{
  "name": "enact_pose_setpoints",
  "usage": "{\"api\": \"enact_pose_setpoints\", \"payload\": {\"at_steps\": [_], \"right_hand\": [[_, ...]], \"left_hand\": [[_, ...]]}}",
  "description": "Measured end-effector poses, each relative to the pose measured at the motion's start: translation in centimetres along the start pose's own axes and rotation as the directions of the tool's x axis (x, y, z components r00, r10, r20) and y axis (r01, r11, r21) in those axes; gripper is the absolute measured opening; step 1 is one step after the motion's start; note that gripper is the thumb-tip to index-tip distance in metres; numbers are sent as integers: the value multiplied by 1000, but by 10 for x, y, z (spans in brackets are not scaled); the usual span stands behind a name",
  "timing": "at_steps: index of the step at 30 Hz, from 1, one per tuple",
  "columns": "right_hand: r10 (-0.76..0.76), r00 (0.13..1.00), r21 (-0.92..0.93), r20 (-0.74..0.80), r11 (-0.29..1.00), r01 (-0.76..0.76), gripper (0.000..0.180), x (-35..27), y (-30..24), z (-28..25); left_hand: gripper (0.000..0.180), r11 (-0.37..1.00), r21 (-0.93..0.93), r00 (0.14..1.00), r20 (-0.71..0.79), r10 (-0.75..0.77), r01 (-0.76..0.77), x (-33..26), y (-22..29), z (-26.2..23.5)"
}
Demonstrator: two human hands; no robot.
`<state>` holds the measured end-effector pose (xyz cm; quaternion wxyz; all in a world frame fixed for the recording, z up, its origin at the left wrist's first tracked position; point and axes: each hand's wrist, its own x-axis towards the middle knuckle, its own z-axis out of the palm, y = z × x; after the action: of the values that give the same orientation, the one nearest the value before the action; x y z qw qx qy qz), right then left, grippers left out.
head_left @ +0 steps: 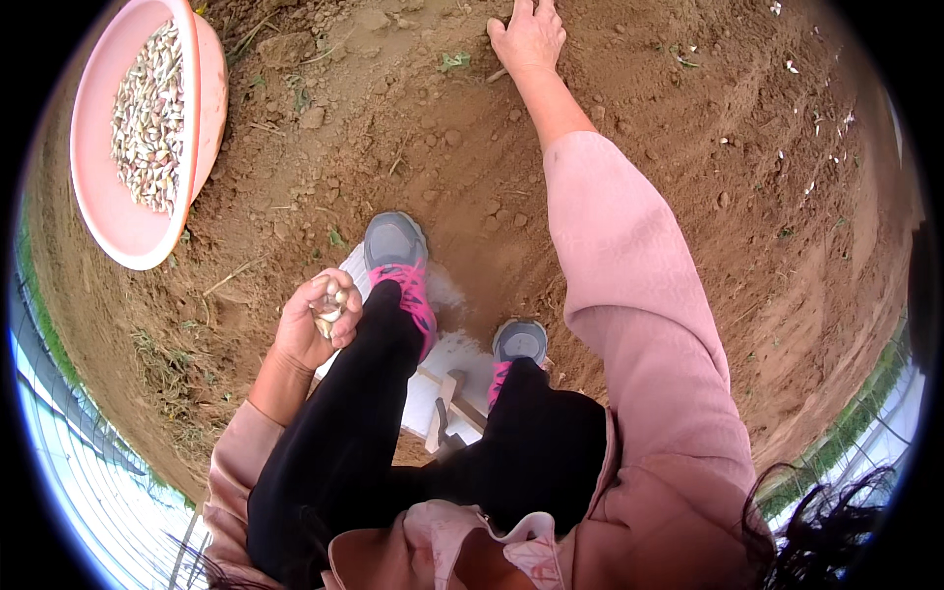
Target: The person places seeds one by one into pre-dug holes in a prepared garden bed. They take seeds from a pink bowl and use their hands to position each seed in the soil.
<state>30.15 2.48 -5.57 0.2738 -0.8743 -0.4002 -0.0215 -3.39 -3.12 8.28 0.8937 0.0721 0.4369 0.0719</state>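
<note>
My left hand (pixel 319 317) is curled, palm up, around several pale garlic cloves (pixel 332 307), beside my left knee. My right arm stretches far forward, and my right hand (pixel 531 39) reaches down to the brown soil (pixel 629 59) at the top edge of the view. Its thumb stands apart from the fingers and nothing shows in it. The fingertips are cut off by the edge. To the far left a pink plastic basin (pixel 103 187) rests tilted on the ground, with a heap of garlic cloves (pixel 149 123) inside.
My grey shoes (pixel 395 241) with pink laces stand apart on the soil. Between them lies a white, dusty sheet (pixel 462 369) with a wooden piece (pixel 444 408) on it. Small white bits (pixel 792 67) dot the ground at the right. Clods and dry stalks lie around.
</note>
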Motion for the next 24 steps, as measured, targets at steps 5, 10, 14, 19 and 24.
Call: {"api": "enact_pose_setpoints", "payload": {"at_steps": [5,10,14,19,24], "right_hand": [[-188,945,109,268,980,164,37,-86,-61,12],[-604,729,413,322,783,465,21,-171,-67,1],[-474,824,254,310,877,409,18,-147,-14,-32],[-55,984,-104,169,992,73,37,-68,74,-63],[-31,976,-241,214,967,83,33,-73,140,-98]], "left_hand": [[23,1000,6,999,31,-12,12,6,-1,13],[22,1000,1,999,43,-26,26,13,-3,27],[23,1000,17,999,48,-19,18,14,-3,23],[22,999,52,999,35,-8,6,11,-2,27],[20,998,60,999,29,-29,27,19,-2,25]]}}
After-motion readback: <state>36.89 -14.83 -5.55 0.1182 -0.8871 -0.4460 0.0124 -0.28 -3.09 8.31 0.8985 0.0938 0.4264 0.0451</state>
